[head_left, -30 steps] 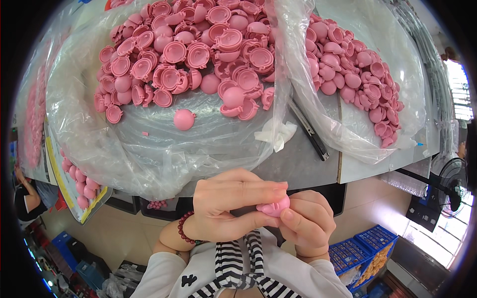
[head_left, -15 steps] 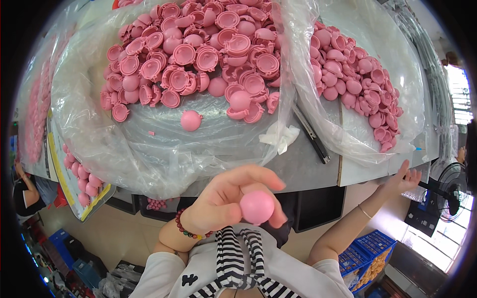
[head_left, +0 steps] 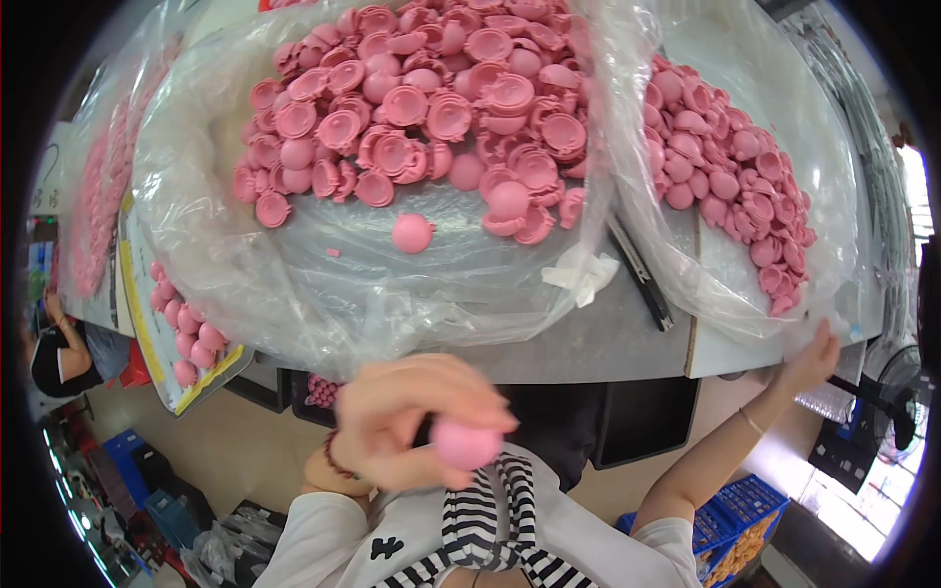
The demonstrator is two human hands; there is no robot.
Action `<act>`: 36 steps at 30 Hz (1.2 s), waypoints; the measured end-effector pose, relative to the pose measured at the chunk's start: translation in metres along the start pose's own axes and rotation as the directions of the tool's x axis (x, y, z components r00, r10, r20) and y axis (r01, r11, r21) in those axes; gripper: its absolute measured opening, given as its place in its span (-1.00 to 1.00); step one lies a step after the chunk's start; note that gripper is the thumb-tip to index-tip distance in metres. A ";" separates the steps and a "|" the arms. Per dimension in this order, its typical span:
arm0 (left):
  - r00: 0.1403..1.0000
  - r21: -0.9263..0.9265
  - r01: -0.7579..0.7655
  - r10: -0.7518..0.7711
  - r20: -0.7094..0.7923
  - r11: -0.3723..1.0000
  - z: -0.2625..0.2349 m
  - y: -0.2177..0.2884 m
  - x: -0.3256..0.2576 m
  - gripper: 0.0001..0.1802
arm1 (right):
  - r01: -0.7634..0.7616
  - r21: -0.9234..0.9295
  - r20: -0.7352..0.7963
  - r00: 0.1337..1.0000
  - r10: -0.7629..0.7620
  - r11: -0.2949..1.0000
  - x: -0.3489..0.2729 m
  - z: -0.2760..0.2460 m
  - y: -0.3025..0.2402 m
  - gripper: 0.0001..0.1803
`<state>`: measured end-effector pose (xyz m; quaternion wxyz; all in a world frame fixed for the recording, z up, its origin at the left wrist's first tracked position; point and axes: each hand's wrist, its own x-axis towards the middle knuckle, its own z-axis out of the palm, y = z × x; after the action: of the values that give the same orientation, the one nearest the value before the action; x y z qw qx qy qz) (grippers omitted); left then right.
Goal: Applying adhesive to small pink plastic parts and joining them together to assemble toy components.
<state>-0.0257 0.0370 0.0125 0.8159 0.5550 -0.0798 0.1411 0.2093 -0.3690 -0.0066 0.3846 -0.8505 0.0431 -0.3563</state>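
My left hand (head_left: 417, 416), blurred by motion, is closed around a smooth pink ball (head_left: 466, 444) in front of my chest. A beaded bracelet circles that wrist. My right hand (head_left: 814, 361) is stretched far out at the right edge of the table, beside the clear plastic sheet; its fingers are smeared, and whether they hold anything does not show. Beyond my left hand, pink half-shells (head_left: 404, 106) lie heaped on clear plastic, and a single closed pink ball (head_left: 412, 233) rests just in front of the heap.
A second pile of pink shells (head_left: 725, 181) lies in plastic at the right. Between the piles are a black-handled cutter knife (head_left: 642, 277) and a crumpled white scrap (head_left: 580, 277). Finished-looking pink balls (head_left: 184, 328) sit on a yellow-edged tray at left. Blue crates (head_left: 735, 514) stand on the floor.
My left hand has moved left and slightly down with the ball. My right hand has shifted a little to the right at the table's edge. The whole view has swung slightly.
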 end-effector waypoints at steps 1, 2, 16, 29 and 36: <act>0.988 0.155 -0.086 0.103 -0.110 0.984 -0.005 0.011 -0.007 -0.57 | -0.038 0.166 -0.086 0.995 0.052 0.985 -0.009 0.000 -0.015 -0.78; 0.952 0.358 -0.203 0.269 -0.147 0.911 -0.020 0.023 -0.013 -0.59 | -0.048 0.311 -0.049 0.997 0.067 0.949 -0.014 -0.009 -0.020 -0.75; 0.955 0.991 0.115 0.267 -0.130 0.069 -0.021 0.021 0.031 -0.66 | -0.203 0.725 0.375 0.918 -0.131 0.658 -0.139 0.026 -0.144 -0.55; 0.900 0.870 0.125 0.315 -0.302 0.477 -0.015 0.004 0.043 -0.84 | -0.460 0.689 0.542 0.840 0.024 0.561 -0.164 0.014 -0.166 -0.33; 0.902 0.573 0.045 0.214 -0.376 0.818 0.023 -0.015 0.031 -0.64 | -0.623 0.693 0.648 0.759 0.068 0.363 -0.174 0.027 -0.192 -0.43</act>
<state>0.0095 0.0149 0.0164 0.6029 0.7243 0.1200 0.3123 0.0591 -0.1574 0.0132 0.8324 -0.5501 -0.0662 0.0120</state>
